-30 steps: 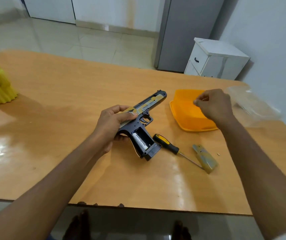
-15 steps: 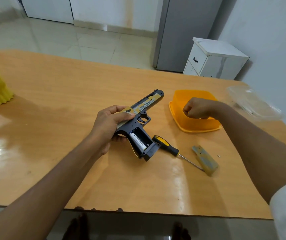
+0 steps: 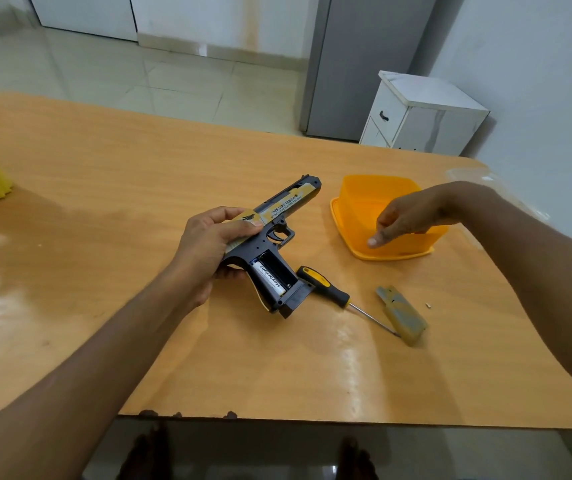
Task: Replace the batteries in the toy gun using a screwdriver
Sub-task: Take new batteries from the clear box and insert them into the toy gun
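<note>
Toy gun (image 3: 279, 216) on its side near table (image 3: 111, 188) centre, grip compartment open, one battery (image 3: 267, 276) inside. Left hand (image 3: 208, 244) grips rear of slide. Screwdriver (image 3: 329, 289) beside grip; cover (image 3: 402, 313) at its tip. Right hand (image 3: 405, 216) over orange container (image 3: 357, 216), fingers relaxed, holding nothing visible.
</note>
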